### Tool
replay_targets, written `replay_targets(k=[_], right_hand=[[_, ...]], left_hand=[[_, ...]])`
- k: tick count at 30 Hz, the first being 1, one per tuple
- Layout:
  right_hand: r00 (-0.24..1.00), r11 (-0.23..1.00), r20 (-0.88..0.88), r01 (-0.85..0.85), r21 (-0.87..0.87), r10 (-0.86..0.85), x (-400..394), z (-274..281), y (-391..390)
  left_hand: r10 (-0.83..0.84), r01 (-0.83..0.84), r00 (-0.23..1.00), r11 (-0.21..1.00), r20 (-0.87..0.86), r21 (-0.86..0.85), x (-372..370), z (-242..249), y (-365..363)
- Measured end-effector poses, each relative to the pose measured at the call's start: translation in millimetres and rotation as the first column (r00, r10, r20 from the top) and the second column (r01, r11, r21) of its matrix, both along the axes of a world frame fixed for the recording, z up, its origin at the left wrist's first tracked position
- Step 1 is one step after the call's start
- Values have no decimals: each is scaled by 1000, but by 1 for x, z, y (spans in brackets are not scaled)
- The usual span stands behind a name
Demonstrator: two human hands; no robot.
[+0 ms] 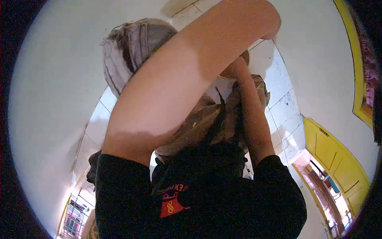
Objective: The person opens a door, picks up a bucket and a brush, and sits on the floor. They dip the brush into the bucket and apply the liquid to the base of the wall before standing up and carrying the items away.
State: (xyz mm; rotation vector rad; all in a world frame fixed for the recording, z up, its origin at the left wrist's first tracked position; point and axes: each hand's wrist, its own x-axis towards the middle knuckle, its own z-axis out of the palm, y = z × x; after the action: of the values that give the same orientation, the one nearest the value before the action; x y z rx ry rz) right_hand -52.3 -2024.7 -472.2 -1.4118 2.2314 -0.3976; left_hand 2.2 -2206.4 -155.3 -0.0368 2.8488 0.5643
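Note:
My left arm crosses the view from the black sleeve at lower left to the top right; its far end is bent and cut by the frame edge, and no left hand shows. My right hand (238, 67) is partly hidden behind that arm, beside rumpled grey-brown cloth (199, 123). Its fingers cannot be made out, nor anything in them. A rounded bulk of striped grey cloth (139, 47) lies beyond the left arm. The black shirt (227, 195) with a red and yellow print fills the bottom.
Pale floor tiles (284, 101) show behind the cloth. White walls (47, 103) curve up on both sides. A yellow door (334, 155) is at the right, near a yellow-framed window with a patterned curtain (371, 75). A bright barred opening (75, 215) is at lower left.

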Motion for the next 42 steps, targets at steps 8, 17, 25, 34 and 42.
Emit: replay_targets(k=[8,17,25,34,42], right_hand=[[993,996,-72,-91,11,92,5,-16,-2],[961,962,60,265,57,-269,13,124,18],[919,920,140,381,-86,-368,51,131,45],[920,940,195,335,63,-340,45,134,57],[883,902,248,426,-67,-398,43,127,63]], left_hand=[[-80,79,995,997,53,23,9,-5,-1],[-75,71,991,997,108,42,0,-14,-2],[-28,28,995,1000,91,1,-5,-18,1],[67,-74,985,997,160,34,-6,-14,3],[192,-207,956,977,223,46,-7,-1,18]])
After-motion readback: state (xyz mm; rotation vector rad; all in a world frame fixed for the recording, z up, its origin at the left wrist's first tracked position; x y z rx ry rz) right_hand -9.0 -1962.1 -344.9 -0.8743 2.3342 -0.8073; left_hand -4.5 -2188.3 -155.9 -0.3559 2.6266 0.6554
